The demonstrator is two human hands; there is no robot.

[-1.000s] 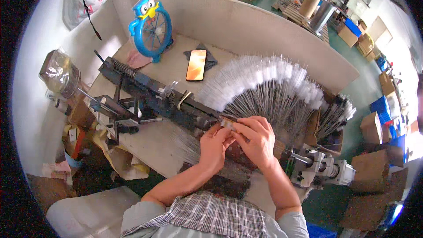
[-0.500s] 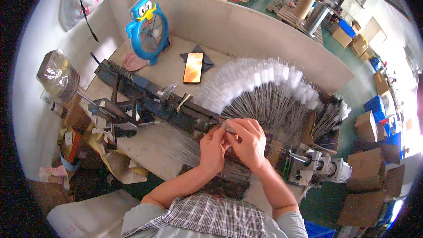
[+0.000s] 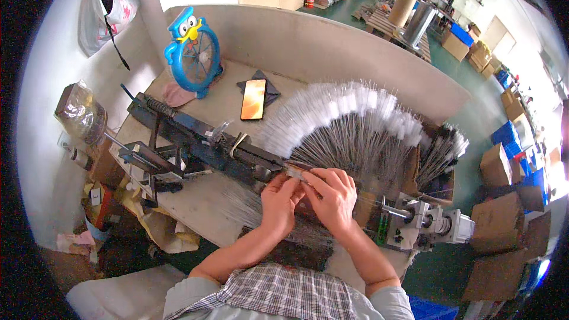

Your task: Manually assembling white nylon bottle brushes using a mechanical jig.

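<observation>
My left hand (image 3: 278, 202) and my right hand (image 3: 332, 197) are close together at the right end of a long dark metal bar fixture (image 3: 198, 136). Fingers and thumbs of both are bent into pinches. A small pale grey piece (image 3: 294, 172) shows at the right fingertips, against the bar's end; its kind is too small to tell. What lies between the left fingertips is hidden. Behind the hands fans a big pile of wire-stemmed brushes (image 3: 349, 104) with white bristles. Loose thin wires (image 3: 240, 201) lie left of my left wrist.
To the right stands a motor unit (image 3: 430, 222) with a metal shaft. A box (image 3: 409, 172) beside it holds more brushes. A phone (image 3: 253, 99) lies on dark cloth, near a blue cartoon-faced fan (image 3: 195, 56). A lamp (image 3: 82, 112) stands left; a low partition (image 3: 332, 38) edges the bench.
The view has shifted slightly. Both hands have spread a little, the right fingers now reaching flatter toward the bar's end, and the pale grey piece shows more plainly at their tips.
</observation>
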